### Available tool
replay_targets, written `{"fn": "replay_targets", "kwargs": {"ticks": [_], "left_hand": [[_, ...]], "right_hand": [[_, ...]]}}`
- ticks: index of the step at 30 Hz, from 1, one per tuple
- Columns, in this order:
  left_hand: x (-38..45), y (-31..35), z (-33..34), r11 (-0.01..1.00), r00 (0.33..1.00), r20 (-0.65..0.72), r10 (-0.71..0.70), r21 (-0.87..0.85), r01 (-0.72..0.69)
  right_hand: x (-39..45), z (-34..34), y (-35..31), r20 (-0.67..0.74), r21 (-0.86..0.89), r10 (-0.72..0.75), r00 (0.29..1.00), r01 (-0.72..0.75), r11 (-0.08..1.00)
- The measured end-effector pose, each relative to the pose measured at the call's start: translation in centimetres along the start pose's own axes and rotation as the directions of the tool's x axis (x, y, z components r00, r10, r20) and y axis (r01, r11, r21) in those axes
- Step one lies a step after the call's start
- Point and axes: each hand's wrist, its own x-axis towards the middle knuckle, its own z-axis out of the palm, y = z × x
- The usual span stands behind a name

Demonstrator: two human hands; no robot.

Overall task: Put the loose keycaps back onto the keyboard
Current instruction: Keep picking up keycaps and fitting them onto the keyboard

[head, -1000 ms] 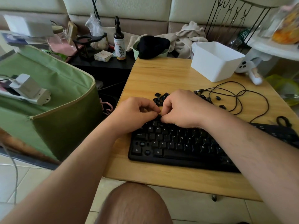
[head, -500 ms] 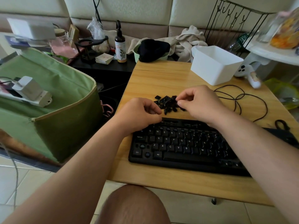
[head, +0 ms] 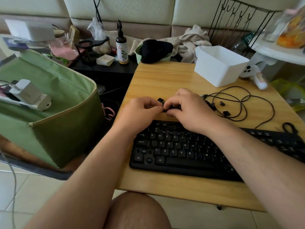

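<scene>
Where legible, keyboard (head: 178, 151) legends: QWERTY, Caps Lock, Ctrl, Alt.

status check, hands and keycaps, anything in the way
Both hands, left and right, fingering keycaps behind the keyboard. Several sockets bare. Cable loops among stray caps on the right.

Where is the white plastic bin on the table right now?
In the head view, the white plastic bin stands at the far right of the wooden table, beyond the coiled black cable and beside the white game controller.
</scene>
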Motion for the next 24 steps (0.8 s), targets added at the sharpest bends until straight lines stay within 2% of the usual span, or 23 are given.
{"fn": "replay_targets", "kwargs": {"ticks": [2,4,10,16,24], "left_hand": [[-0.4,0.0,-0.1,0.998,0.998,0.055,0.033,-0.046,-0.03],[-0.8,-0.1,-0.4,0.994,0.991,0.102,0.084,-0.08,-0.076],[-1.2,-1.0,-0.8,0.969,0.978,0.114,0.177,-0.195,-0.152],[-1.0,-1.2,-0.9,0.973,0.973,0.132,0.191,-0.158,-0.17],[-0.8,-1.5,-0.9,0.973,0.968,0.159,0.195,-0.153,-0.171]], "right_hand": [[-0.7,-0.1,-0.2,-0.132,0.155,0.012,0.991,0.009,0.988],[-1.6,-0.1,-0.7,-0.186,0.246,0.035,0.982,0.012,0.969],[-2.7,1.1,-1.5,-0.27,0.202,0.025,0.963,0.031,0.979],[-3.0,1.0,-1.2,-0.263,0.224,0.077,0.962,-0.016,0.974],[-3.3,0.5,-1.4,-0.187,0.167,0.056,0.981,-0.025,0.986]]}}
